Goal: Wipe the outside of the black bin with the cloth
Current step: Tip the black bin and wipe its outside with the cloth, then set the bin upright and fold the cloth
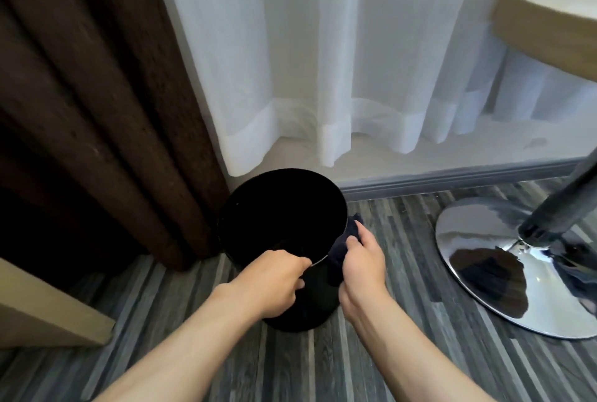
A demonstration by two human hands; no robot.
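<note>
A round black bin [258, 207] stands upright on the striped grey floor, its open top facing me. My left hand [274, 278] grips the near rim of the bin, fingers curled over the edge. My right hand [361, 269] holds a dark navy cloth [350, 233] pressed against the bin's right outer wall, just below the rim. Part of the cloth is hidden under my fingers and behind the bin's side.
A brown curtain [97, 110] hangs left of the bin and a white sheer curtain [323, 62] behind it. A chrome table base [484, 272] and its pole [555, 207] stand at the right under a round tabletop [549, 20]. A beige furniture corner [42, 314] juts in at the left.
</note>
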